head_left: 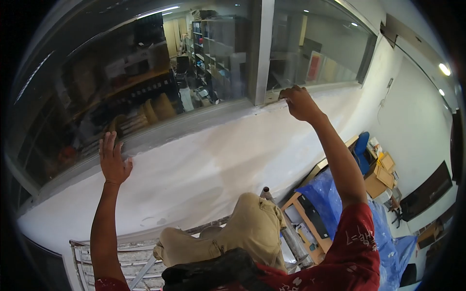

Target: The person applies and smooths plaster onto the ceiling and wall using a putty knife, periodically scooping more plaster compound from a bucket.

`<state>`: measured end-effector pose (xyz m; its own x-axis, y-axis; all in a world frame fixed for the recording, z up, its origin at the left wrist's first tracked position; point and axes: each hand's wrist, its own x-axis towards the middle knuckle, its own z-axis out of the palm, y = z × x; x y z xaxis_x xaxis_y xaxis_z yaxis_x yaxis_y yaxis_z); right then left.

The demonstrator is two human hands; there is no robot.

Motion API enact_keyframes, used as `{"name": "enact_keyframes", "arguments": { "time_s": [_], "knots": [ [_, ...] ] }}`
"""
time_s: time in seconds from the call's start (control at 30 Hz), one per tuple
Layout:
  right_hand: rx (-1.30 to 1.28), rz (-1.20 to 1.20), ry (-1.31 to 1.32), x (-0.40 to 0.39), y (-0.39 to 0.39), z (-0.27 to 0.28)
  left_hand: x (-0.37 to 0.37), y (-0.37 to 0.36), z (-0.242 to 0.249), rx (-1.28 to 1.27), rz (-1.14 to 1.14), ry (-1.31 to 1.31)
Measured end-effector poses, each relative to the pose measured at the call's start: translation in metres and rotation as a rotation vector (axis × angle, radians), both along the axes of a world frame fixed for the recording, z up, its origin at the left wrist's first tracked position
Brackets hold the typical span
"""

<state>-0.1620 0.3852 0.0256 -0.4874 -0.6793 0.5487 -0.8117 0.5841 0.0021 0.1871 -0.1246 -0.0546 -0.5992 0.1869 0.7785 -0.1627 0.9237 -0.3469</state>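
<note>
Window ledge, running eight to two o'clock; left hand spread, ungrasping; right hand curled over it, contents indeterminable.

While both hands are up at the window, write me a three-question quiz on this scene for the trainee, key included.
1. Fill the gap with "open" or "curled": The left hand is held open, while the right hand is ____.
2. Multiple choice: Which is nearer the upright window post? A, the left hand; B, the right hand; C, both equally near.
3. True or false: The blue sheet shows lower in the picture than the right hand.

Key:
1. curled
2. B
3. True
</note>
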Motion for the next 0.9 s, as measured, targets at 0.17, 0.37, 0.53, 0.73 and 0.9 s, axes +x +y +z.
{"name": "enact_keyframes", "arguments": {
  "time_s": [0.17, 0.37, 0.53, 0.73, 0.9],
  "knots": [
    [0.001, -0.017, -0.048, -0.005, 0.005, -0.006, 0.003, 0.000, 0.001, -0.013, -0.006, 0.016],
    [-0.064, -0.018, -0.007, 0.007, 0.013, -0.009, 0.004, -0.002, 0.001, -0.026, -0.021, 0.014],
    [-0.423, 0.025, -0.477, 0.070, 0.020, -0.028, 0.002, 0.002, 0.001, -0.049, -0.053, 0.052],
    [-0.889, 0.273, -1.364, 0.093, -0.018, -0.169, 0.010, 0.005, 0.005, 0.059, -0.009, -0.043],
    [-0.937, 0.328, -1.993, 0.150, -0.087, -0.229, 0.014, 0.007, 0.009, 0.107, -0.058, -0.066]
  ]
}}
